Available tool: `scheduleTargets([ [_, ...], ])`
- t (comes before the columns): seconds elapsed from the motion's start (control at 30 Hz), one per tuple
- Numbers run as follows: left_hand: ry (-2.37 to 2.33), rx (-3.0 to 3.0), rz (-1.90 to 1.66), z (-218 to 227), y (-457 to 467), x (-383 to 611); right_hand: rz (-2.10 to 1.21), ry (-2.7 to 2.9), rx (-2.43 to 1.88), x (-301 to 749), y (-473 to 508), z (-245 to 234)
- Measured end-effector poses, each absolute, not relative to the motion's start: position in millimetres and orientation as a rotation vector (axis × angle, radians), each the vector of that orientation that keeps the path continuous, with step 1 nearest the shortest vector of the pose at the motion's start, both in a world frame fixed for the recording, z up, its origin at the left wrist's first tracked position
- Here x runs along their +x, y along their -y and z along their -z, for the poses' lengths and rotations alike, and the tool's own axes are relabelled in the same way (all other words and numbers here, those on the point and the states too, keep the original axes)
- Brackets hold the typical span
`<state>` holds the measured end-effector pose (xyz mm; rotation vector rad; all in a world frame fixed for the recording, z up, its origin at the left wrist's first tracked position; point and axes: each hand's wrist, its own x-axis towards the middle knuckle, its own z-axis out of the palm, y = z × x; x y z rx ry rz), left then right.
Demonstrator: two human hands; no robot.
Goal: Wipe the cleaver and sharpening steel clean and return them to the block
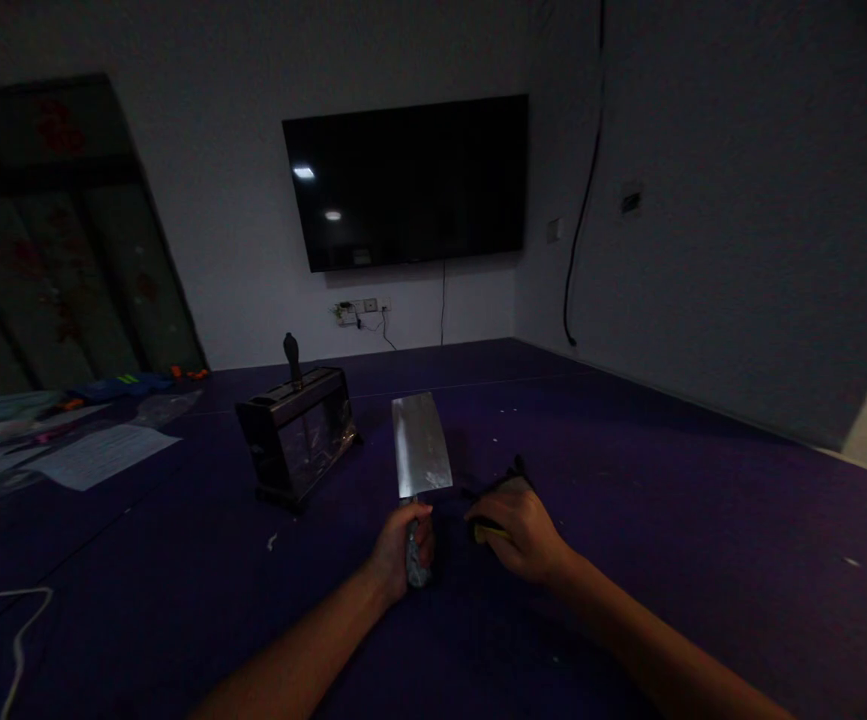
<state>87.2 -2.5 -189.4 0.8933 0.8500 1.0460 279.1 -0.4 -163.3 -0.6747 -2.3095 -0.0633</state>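
Note:
My left hand [401,548] is wrapped round the grey handle of a cleaver [422,445], whose broad metal blade points up and away from me. To the right, my right hand [521,528] is closed on a small black-and-yellow tool [487,528]; the fingers cover much of it, so its kind does not show. The blade and the tool are apart. Left of the cleaver stands a dark knife block [294,435] with see-through sides. A black handle [292,360] sticks up from its top.
The purple floor covering [650,470] bears small white scraps. At left lie printed papers [103,455], clear plastic [167,405] and a white cable [24,625]. A television [410,185] hangs on the far wall, and a black cable [587,200] runs down the right wall.

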Motion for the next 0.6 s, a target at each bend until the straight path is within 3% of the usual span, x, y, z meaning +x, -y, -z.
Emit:
scheduleTargets([
  [0.17, -1.121, 1.240, -1.258, 145, 2, 71, 0.119, 2.283, -0.743, 282, 1, 160],
  [0.4, -2.012, 1.884, -1.583, 1, -11, 1, 0.122, 2.373, -0.676, 274, 3, 165],
  [0.6, -2.748, 2.365, -1.132, -99, -5, -47, 0.116, 2.413, -0.675, 270, 4, 168],
])
